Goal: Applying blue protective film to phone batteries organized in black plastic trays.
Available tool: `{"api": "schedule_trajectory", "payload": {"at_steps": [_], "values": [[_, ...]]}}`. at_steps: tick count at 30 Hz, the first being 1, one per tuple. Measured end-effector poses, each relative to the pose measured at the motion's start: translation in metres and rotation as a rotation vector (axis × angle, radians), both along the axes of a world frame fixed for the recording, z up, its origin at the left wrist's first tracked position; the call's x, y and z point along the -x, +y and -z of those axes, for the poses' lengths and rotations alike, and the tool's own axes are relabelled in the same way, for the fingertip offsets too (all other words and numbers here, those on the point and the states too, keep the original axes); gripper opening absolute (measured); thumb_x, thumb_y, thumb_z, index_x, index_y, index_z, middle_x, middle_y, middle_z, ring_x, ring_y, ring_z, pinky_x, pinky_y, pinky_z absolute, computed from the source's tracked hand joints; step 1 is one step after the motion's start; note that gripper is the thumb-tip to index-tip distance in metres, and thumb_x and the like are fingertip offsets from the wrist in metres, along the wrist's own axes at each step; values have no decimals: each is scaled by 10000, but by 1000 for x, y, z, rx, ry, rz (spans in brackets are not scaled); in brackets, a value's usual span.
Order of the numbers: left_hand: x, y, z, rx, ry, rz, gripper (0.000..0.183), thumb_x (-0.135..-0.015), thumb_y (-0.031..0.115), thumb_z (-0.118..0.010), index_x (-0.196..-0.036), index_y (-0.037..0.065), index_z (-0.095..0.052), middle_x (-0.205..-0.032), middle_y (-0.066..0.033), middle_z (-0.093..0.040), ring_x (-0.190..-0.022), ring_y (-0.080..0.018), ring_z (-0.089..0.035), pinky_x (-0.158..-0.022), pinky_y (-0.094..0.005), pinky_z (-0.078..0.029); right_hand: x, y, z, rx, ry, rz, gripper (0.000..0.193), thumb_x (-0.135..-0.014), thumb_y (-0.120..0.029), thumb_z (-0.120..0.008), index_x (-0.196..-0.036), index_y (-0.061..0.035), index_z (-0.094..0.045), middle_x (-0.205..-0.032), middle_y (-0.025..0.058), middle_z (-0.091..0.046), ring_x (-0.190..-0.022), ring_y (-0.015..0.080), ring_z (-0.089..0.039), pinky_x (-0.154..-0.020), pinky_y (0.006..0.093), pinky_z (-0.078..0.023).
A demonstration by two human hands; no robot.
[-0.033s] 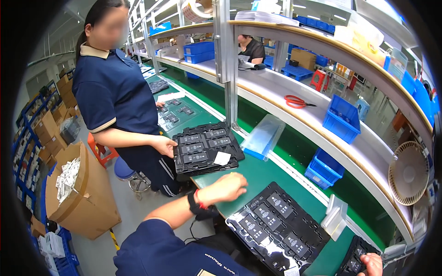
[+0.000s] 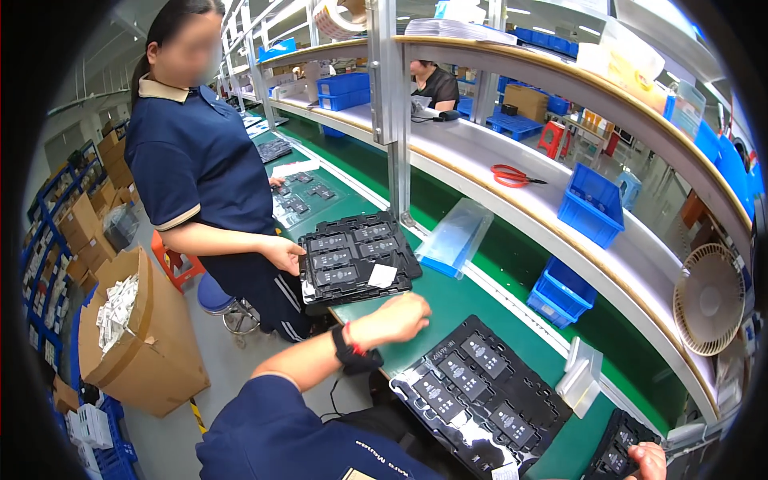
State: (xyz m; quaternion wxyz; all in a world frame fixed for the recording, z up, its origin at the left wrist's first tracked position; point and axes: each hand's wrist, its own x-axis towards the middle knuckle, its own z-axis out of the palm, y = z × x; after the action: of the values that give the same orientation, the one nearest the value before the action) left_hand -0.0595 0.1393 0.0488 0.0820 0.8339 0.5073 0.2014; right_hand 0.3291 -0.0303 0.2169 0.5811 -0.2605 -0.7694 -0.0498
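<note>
My left hand (image 2: 404, 318) hovers over the green table, fingers curled inward, with nothing visible in them. In front of me lies a black plastic tray (image 2: 534, 382) with shaped pockets, several holding flat black phone batteries (image 2: 462, 378). Some pockets on its right side hold no battery. A small white label (image 2: 506, 472) lies at its near edge. At the lower right, my right hand (image 2: 648, 461) has its fingers bent around the edge of another black tray (image 2: 614, 445) with batteries; the picture's rim partly cuts it off.
A co-worker's hand (image 2: 282, 254) touches a stack of black trays (image 2: 360, 290) bearing batteries and a white slip. Beyond my tray are a clear plastic box (image 2: 582, 376) and a clear-and-blue folder (image 2: 454, 240). Red-handled scissors (image 2: 512, 176), blue bins (image 2: 592, 204) and a fan (image 2: 710, 300) stand along the shelving.
My left hand has shifted very slightly away from me over the table. The whole view has moved a little; the trays and my right hand look unchanged.
</note>
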Motion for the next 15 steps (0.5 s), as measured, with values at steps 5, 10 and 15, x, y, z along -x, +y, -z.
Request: {"api": "schedule_trajectory", "payload": {"at_steps": [5,10,15], "values": [[-23,98,30,-87,292,-80,169,-742,60,-529,-852,-38,-611,-929,-209,-605,-899,-340,-607,-778,-402,-504,-18,-13,3,-8,85,83,274,-897,-103,-473,-965,142,-575,-869,258,-620,-751,301,-608,-720,347,-495],[-9,150,46,-83,352,-220,295,-831,101,-456,-1068,-38,-563,-1114,-223,-573,-1048,-325,-566,-907,-410,-449,-29,-14,1,9,-3,-95,243,-889,-74,-505,-1003,133,-566,-881,269,-617,-771,326,-610,-718,404,-501],[-8,144,28,-171,547,-181,201,-804,87,-483,-879,8,-652,-842,-139,-670,-786,-306,-663,-693,-384,-542,-36,-15,0,61,-50,-74,251,-886,-67,-518,-1008,148,-558,-880,283,-615,-759,345,-608,-710,433,-500]]}}
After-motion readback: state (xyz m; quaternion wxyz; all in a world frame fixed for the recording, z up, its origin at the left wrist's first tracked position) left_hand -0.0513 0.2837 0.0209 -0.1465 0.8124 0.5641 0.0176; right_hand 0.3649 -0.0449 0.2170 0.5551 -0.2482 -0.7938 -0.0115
